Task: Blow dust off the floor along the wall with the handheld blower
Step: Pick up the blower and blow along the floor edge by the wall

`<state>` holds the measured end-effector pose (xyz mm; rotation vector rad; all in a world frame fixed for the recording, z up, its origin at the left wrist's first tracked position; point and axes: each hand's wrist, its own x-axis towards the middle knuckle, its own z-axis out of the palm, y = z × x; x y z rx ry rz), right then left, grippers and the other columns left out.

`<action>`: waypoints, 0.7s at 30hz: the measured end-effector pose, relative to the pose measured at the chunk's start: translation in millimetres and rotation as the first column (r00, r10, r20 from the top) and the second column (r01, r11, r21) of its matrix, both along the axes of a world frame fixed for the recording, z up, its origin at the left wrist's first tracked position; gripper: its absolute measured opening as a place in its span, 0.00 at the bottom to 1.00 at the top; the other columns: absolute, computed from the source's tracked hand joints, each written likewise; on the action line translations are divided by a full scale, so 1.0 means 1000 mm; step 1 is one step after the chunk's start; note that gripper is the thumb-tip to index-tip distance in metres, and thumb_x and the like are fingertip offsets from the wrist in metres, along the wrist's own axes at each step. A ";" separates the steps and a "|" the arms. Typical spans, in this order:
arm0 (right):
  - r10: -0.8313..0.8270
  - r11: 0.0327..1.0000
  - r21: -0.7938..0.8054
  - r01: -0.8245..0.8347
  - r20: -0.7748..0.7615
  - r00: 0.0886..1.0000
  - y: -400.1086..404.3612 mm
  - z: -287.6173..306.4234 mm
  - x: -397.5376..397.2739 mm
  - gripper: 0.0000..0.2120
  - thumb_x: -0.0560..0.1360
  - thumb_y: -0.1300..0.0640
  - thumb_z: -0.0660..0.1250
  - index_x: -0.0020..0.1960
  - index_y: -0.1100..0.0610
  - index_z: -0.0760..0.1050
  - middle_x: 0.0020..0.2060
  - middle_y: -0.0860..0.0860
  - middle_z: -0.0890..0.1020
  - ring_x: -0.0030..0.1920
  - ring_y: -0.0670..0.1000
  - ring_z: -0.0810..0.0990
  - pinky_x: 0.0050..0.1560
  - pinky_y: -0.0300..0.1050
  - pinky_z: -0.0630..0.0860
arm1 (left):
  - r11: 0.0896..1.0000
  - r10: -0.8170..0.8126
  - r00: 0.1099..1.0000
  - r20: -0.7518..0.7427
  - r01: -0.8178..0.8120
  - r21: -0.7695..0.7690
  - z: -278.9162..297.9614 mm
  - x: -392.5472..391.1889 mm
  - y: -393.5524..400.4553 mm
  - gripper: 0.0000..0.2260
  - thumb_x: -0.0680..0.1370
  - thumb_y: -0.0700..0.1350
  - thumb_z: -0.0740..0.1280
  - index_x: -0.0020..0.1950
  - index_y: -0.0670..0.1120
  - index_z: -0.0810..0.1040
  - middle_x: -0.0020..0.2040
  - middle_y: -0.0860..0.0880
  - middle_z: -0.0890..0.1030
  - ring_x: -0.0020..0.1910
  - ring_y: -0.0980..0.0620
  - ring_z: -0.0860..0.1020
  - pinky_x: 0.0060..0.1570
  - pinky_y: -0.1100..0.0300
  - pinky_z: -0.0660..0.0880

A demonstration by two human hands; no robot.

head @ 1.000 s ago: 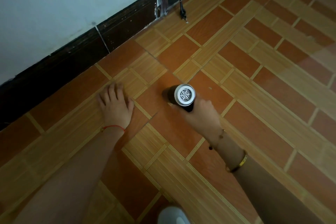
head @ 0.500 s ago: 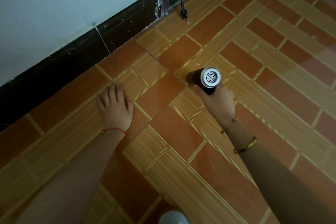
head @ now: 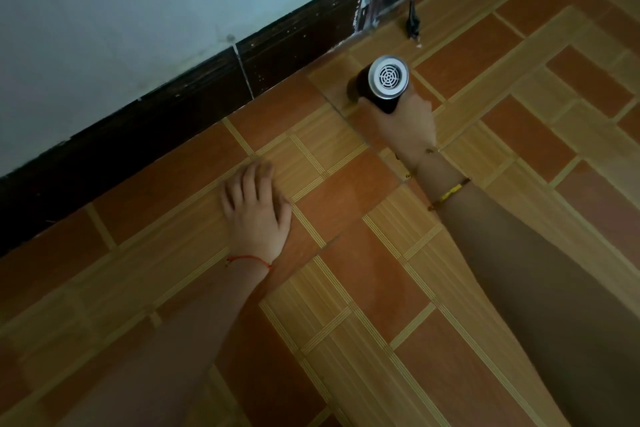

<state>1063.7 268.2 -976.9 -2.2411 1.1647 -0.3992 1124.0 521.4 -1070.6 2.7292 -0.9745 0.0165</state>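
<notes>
Blower: the handheld blower [head: 382, 83] sits at about 1 o'clock, its silver grilled rear end facing the camera and its dark body pointing down toward the floor near the baseboard.
Right hand: the right hand [head: 405, 125] is curled around the blower's handle from below, gripping it.
Left hand: the left hand [head: 256, 211] lies flat on the tiled floor [head: 346, 270] near centre, fingers straight and together, holding nothing.
Wall edge: the dark baseboard [head: 194, 104] runs from 9 o'clock up to 12 o'clock under the pale wall [head: 138, 10]; a narrow strip of floor separates it from the blower.
Obstacle: a black cord [head: 412, 21] hangs at 12 o'clock, just beyond the blower.
Open room: bare tiles spread from 2 to 6 o'clock.
Wrists: a red string [head: 247, 258] on the left, a yellow bracelet [head: 450, 192] on the right.
</notes>
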 end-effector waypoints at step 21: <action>0.298 0.954 0.027 -0.297 -0.027 0.954 0.090 0.010 -0.013 0.29 0.74 0.42 0.69 0.67 0.59 0.70 0.53 0.52 0.83 0.53 0.53 0.81 0.45 0.41 0.74 | 0.993 0.104 0.992 -0.070 -0.107 -0.047 0.010 0.002 0.079 0.21 0.79 0.48 0.56 0.72 0.45 0.68 0.70 0.42 0.71 0.72 0.40 0.66 0.74 0.38 0.57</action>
